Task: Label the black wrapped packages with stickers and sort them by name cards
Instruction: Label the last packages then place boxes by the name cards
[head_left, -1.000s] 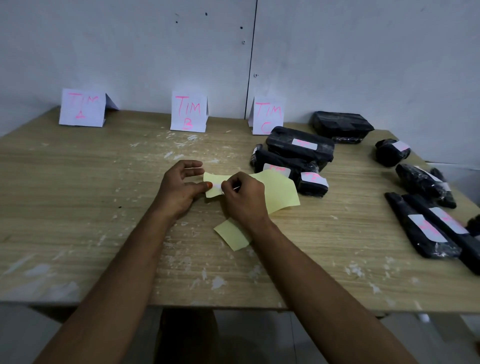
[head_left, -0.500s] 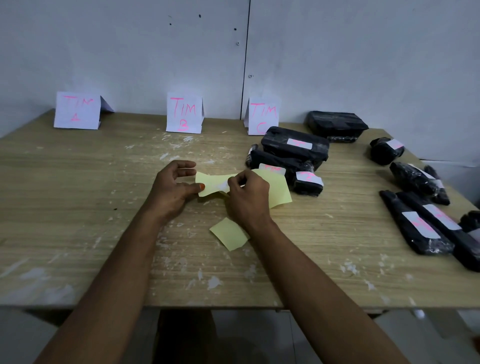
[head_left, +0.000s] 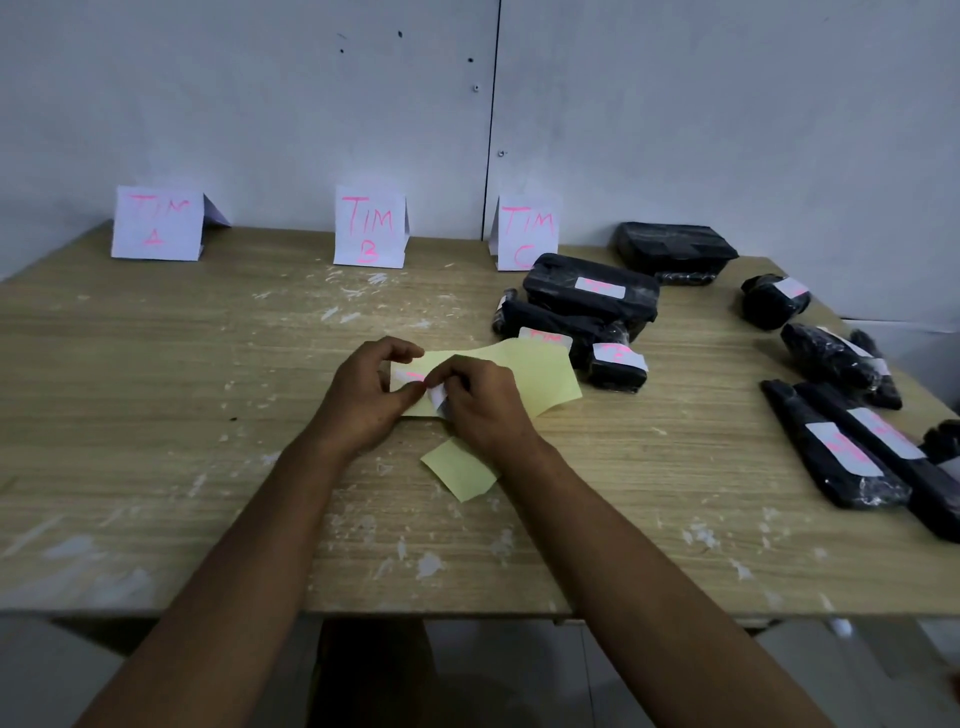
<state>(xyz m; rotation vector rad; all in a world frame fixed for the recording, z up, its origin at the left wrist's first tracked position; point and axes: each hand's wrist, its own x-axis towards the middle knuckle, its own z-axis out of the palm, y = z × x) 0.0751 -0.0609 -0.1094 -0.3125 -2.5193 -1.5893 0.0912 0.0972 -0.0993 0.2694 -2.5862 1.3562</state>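
Note:
My left hand (head_left: 366, 395) pinches the left end of a yellow backing sheet (head_left: 524, 371) at the table's middle. My right hand (head_left: 483, 402) pinches a white sticker (head_left: 438, 399) whose corner curls up off that sheet. Three white name cards stand at the back: TIM A (head_left: 156, 223), TIM B (head_left: 370, 227), TIM C (head_left: 527, 234). Several black wrapped packages lie on the right; a labelled pile (head_left: 587, 296) sits just beyond the sheet, one unlabelled package (head_left: 675, 249) lies behind it, and long labelled ones (head_left: 836, 452) lie at the far right.
A small loose yellow scrap (head_left: 460, 470) lies on the wooden table (head_left: 156, 415) just under my right wrist. White flecks dot the tabletop. A grey wall rises behind the cards. The table's front edge runs close below my forearms.
My hands have drawn closer together on the yellow sheet. The white sticker's corner now stands lifted off the backing between my right fingers.

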